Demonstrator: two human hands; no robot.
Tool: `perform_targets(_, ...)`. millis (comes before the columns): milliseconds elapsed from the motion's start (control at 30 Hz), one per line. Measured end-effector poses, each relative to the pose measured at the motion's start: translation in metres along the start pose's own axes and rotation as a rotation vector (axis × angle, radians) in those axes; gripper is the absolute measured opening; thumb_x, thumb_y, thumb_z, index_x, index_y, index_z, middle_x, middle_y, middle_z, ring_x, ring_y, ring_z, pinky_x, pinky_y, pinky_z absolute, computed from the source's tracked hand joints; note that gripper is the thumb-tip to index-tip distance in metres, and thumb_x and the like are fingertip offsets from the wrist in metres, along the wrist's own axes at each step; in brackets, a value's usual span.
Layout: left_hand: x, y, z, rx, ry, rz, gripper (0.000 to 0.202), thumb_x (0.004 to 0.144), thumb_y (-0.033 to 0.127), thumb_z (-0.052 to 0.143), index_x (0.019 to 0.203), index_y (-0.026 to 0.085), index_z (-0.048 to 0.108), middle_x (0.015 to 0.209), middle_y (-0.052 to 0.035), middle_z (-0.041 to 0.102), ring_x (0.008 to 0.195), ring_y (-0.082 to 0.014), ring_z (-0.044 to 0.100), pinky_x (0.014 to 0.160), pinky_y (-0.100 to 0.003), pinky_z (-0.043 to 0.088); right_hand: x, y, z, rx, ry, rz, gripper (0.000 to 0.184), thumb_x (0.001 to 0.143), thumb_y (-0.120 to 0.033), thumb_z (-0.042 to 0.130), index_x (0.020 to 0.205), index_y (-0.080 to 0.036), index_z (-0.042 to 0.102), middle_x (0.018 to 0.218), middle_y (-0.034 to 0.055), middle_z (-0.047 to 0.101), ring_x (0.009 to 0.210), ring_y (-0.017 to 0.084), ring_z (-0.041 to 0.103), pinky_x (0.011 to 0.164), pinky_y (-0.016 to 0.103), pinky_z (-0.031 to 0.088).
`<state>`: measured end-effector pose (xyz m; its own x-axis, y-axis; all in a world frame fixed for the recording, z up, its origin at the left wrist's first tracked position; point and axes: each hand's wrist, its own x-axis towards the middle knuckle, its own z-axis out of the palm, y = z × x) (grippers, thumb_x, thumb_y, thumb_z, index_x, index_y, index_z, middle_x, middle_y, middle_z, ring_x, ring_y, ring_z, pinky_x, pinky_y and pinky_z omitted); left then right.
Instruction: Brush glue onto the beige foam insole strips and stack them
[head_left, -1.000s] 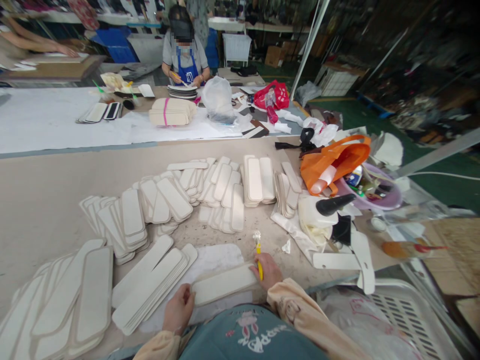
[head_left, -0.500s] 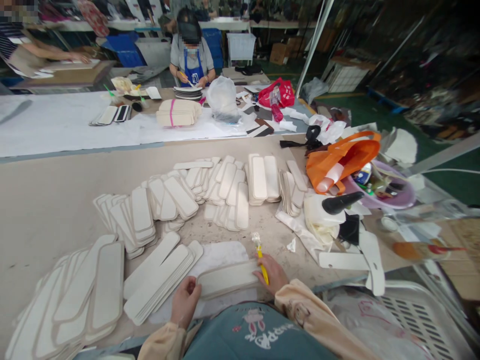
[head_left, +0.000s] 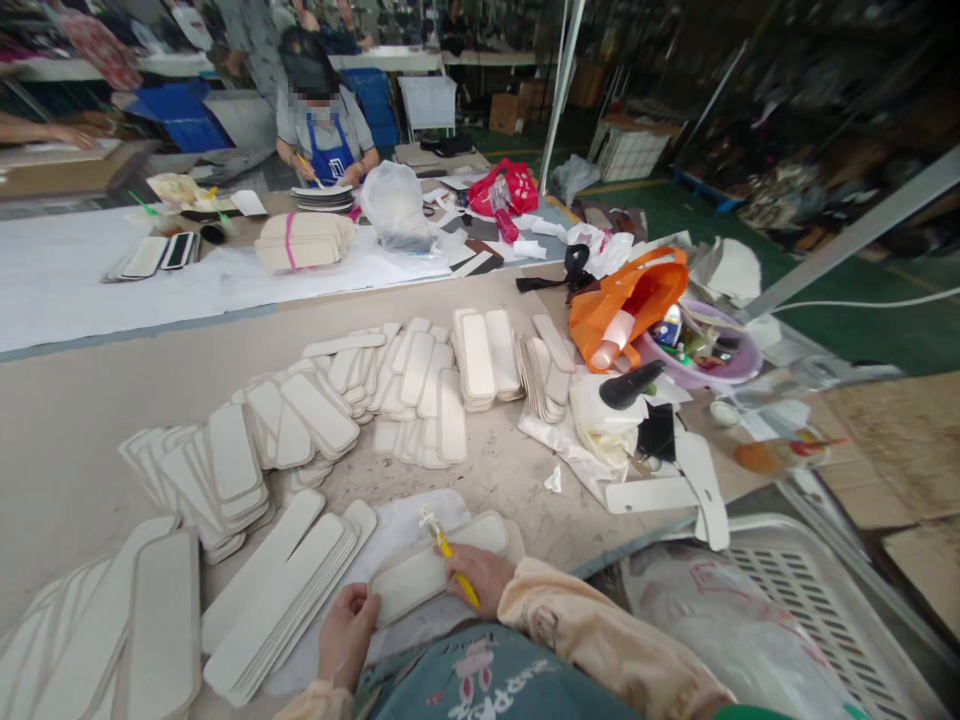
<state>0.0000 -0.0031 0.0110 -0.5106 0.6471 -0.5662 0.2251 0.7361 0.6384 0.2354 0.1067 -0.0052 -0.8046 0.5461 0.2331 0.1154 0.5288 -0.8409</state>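
Observation:
A long cream panel [head_left: 409, 582] with rounded ends lies in front of me on a white sheet [head_left: 439, 500]. My left hand [head_left: 349, 622] pinches its near left corner between thumb and fingers. Across the panel's middle, my right hand [head_left: 480, 580] grips a yellow-handled brush [head_left: 444, 546], its whitish, caked tip pointing up and away. The right hand rests over the panel and hides part of it. Another panel edge shows beneath the right end. Just left of my left hand sits a fanned stack of similar panels [head_left: 281, 600].
More panel piles spread left [head_left: 161, 620] and across the far table. To the right are a white jug with a black spout [head_left: 604, 415], an orange bag [head_left: 630, 300], a purple basin [head_left: 724, 365] and a plastic crate [head_left: 817, 600]. A co-worker [head_left: 322, 130] sits opposite.
The view has swung right, shifting the scene left. My right hand and brush have moved inward from the panel's right end to over its middle. My left hand still holds the left end.

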Motion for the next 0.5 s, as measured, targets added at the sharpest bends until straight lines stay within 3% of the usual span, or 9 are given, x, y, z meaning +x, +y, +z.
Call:
perform_targets(333,-0.009,0.011,0.007,0.041,0.031,0.027,0.023,0.066,0.043,0.047,0.071,0.021,0.051,0.053,0.0018,0.056,0.051,-0.0178,0.054,0.052,-0.028,0.041,-0.035,0.021,-0.042,-0.182,0.207,0.205,0.014,0.084,-0.015,0.046,0.097,-0.02,0.048,0.124,0.0149,0.058,0.113,0.021,0.058,0.09,0.037,0.05)
perform_targets(500,-0.022,0.043,-0.005,-0.04,0.046,0.186,0.02,0.066,0.041,0.049,0.07,0.021,0.047,0.061,0.0033,0.05,0.061,-0.0149,0.051,0.058,-0.025,0.04,-0.034,0.007,-0.058,-0.179,0.272,0.189,0.013,0.084,-0.019,0.051,0.096,-0.021,0.047,0.125,0.0151,0.056,0.124,0.025,0.047,0.098,0.044,0.044)
